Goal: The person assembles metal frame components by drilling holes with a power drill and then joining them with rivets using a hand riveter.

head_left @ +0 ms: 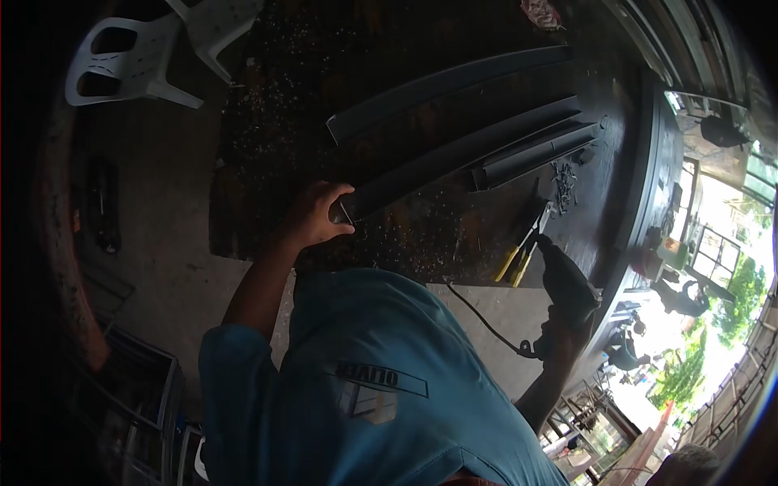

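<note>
My left hand [318,215] grips the near end of a long dark metal channel [462,154], thumb and fingers on either side of it. The channel lies across the dark work table [438,235]. At the right, my right hand [569,328] is wrapped around the handle of a corded power drill [570,282]. The drill's front end points away from me, toward the table. Beside it lie snips with yellow handles [516,262]. A small heap of screws [564,185] sits farther out. Shorter dark channel pieces [535,155] rest alongside the long one.
Another long dark channel [446,87] lies farther back. Pale shavings dot the tabletop. The drill's cord [484,320] hangs by the near table edge. White plastic chairs [134,61] stand at the upper left. Other people [624,352] are in the bright area at right.
</note>
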The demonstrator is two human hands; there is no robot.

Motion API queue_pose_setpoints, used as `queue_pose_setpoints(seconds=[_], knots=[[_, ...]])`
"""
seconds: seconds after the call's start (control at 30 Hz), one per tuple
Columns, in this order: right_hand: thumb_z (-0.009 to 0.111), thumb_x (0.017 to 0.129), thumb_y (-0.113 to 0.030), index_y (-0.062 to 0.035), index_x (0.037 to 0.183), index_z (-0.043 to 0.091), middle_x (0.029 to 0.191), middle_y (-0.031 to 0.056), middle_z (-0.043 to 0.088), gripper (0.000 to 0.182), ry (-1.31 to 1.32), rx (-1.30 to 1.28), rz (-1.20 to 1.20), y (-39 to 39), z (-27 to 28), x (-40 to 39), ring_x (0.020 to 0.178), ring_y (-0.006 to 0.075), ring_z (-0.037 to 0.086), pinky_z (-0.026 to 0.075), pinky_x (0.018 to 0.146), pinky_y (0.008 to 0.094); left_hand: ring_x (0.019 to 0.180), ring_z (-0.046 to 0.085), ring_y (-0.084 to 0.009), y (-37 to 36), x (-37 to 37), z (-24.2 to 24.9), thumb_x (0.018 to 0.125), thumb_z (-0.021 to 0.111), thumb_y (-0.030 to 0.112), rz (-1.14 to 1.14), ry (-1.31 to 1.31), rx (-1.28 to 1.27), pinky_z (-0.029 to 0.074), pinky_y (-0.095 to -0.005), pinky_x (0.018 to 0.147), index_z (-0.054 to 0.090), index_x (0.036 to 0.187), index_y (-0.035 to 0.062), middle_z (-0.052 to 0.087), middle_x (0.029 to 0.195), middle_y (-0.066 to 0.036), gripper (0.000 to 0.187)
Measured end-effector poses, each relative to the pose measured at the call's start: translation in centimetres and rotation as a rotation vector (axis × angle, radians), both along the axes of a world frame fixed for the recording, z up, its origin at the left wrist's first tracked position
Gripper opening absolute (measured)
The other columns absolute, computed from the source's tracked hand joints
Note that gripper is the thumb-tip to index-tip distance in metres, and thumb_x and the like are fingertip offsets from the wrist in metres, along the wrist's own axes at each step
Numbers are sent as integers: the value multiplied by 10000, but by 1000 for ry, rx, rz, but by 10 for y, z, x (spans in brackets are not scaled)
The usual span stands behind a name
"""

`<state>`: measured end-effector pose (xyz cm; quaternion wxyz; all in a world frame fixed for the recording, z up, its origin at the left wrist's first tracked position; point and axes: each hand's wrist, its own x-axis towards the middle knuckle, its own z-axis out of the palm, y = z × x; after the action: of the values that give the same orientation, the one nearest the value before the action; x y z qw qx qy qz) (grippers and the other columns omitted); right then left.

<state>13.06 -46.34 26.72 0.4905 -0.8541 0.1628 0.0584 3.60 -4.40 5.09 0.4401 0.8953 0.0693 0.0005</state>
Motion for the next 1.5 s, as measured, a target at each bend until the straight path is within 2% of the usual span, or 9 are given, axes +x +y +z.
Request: queue_pose_setpoints(seconds=[0.17, 0.27, 0.4, 0.73, 0.83, 0.9, 1.03, 1.33, 1.5], knots=[[651, 878, -112, -37, 1174, 527, 809, 93, 634, 330, -23, 259, -220, -120, -62, 24, 485, 105, 549, 402, 362, 225, 1131, 569, -275, -12, -17, 14, 659, 868, 236, 201, 92, -43, 458, -411, 945, 492, 1328, 107, 624, 1196, -108, 778], [603, 934, -281, -14, 1175, 528, 885, 102, 639, 368, 29, 637, -233, -191, -107, 51, 608, 133, 585, 472, 472, 266, 1063, 605, -250, -30, -32, 18, 875, 696, 344, 606, 63, 26, 478, -378, 874, 505, 1324, 81, 639, 1191, -116, 555], [560, 939, -444, -3, 1226, 514, 1007, 118, 633, 528, 123, 1112, -171, -233, -163, 86, 800, 179, 609, 528, 651, 331, 987, 633, -226, -56, -41, 19, 884, 694, 310, 885, -9, 9, 507, -356, 815, 567, 1257, 61, 659, 1151, -121, 466], [657, 881, -414, 43, 1208, 519, 1048, 155, 621, 579, 15, 1414, -346, -256, -263, 123, 882, 253, 622, 537, 743, 405, 963, 648, -196, -117, -24, 26, 901, 670, 190, 669, -42, 108, 507, -326, 814, 607, 1192, 25, 678, 1089, -112, 340], [734, 797, -225, 34, 1177, 533, 1063, 156, 614, 502, -257, 109, -750, -218, -249, 115, 942, 314, 607, 496, 807, 423, 911, 651, -189, -135, -6, 41, 895, 672, 186, 610, -51, 121, 508, -314, 764, 625, 1159, 29, 684, 1065, -95, 311], [731, 769, -194, 11, 1234, 506, 1050, 185, 599, 555, -534, -852, -452, -174, -199, 110, 960, 353, 589, 480, 853, 428, 900, 656, -188, -143, 5, 42, 902, 662, 141, 609, -79, 88, 514, -292, 746, 613, 1149, -18, 681, 1057, -123, 298], [746, 736, -195, -40, 1301, 469, 1082, 216, 557, 648, -213, -299, 293, -112, -208, 96, 1004, 403, 579, 478, 890, 463, 875, 647, -170, -172, 39, 33, 894, 680, 162, 453, -87, -79, 521, -286, 760, 616, 1136, -16, 674, 1028, -118, 308], [708, 711, -226, -36, 1166, 542, 1032, 230, 590, 520, 88, -197, 358, -124, -248, 125, 1026, 408, 580, 494, 859, 468, 951, 651, -182, -260, 113, 55, 895, 676, 138, -125, 159, -427, 529, -287, 827, 612, 1130, -31, 675, 1053, -136, 297], [683, 715, -104, -36, 981, 565, 1006, 206, 561, 299, -376, -89, 202, -91, -208, 97, 937, 411, 564, 494, 792, 474, 1010, 603, -145, -303, 143, 39, 927, 651, 272, -223, 139, -590, 480, -280, 887, 520, 1250, -33, 614, 1186, -99, 464]])
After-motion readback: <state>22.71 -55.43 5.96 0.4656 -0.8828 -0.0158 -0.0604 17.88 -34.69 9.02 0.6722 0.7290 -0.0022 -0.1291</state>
